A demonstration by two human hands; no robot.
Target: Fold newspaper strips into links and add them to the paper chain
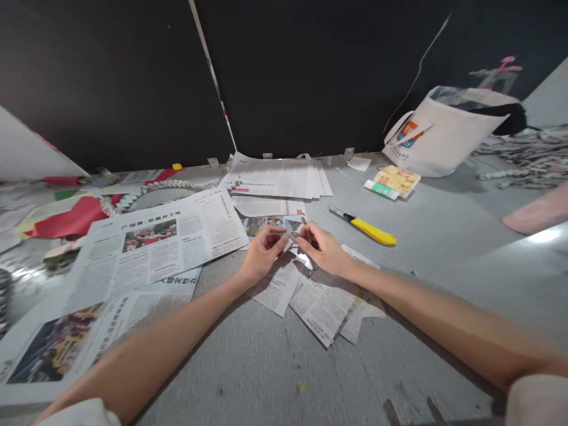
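Both hands meet over the middle of the table, pinching a small piece of paper [291, 236] between thumbs and fingertips. My left hand [265, 251] is closed on its left end. Against the right end, my right hand [323, 247] is closed with its thumb on top. Finer folds in the piece are too small to make out. Directly beneath the hands lie several cut newspaper pieces [320, 305], overlapping one another. A yellow utility knife [370, 229] rests just beyond my right hand, its blade end pointing left and away.
Large newspaper sheets [190, 236] spread over the left side. A stack of printed sheets [275, 177] lies at the back. Toward the right stand a white bag [448, 133], a glue stick [380, 190] and a yellow packet [398, 179]. A black panel [310, 77] borders the table behind.
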